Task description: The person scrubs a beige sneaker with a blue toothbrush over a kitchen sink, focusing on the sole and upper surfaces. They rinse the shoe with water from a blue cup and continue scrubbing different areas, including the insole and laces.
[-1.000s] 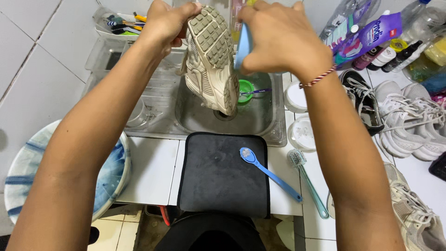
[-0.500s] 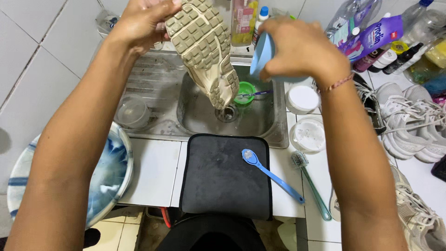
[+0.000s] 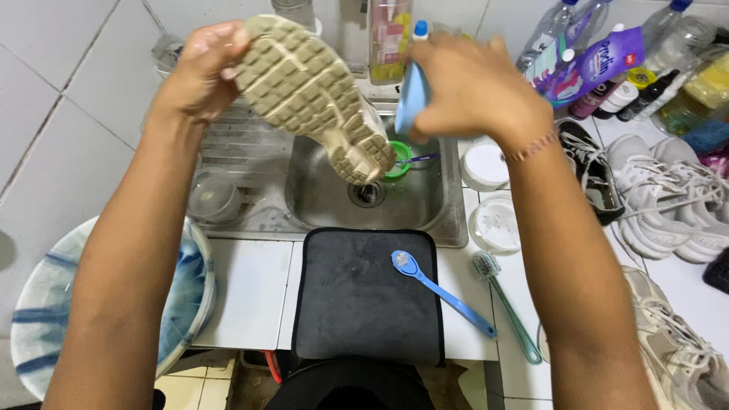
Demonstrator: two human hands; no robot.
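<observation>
Beige shoe (image 3: 315,95) sits sole-up over the sink (image 3: 425,201), left hand (image 3: 199,72) gripping its heel. Right hand (image 3: 474,87) clasps a blue brush (image 3: 412,95) beside it. Best scrub along the tread grooves, toe tilted toward the drain.

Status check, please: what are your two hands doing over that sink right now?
Left hand grips beige sneaker, sole up, over steel sink. Right hand holds light-blue brush beside it. Nothing between them.

Cramped tiled wash corner, evenly lit

White tiled wall (image 3: 68,99), steel sink (image 3: 425,205) sunk into a white tiled counter (image 3: 250,296).
</observation>
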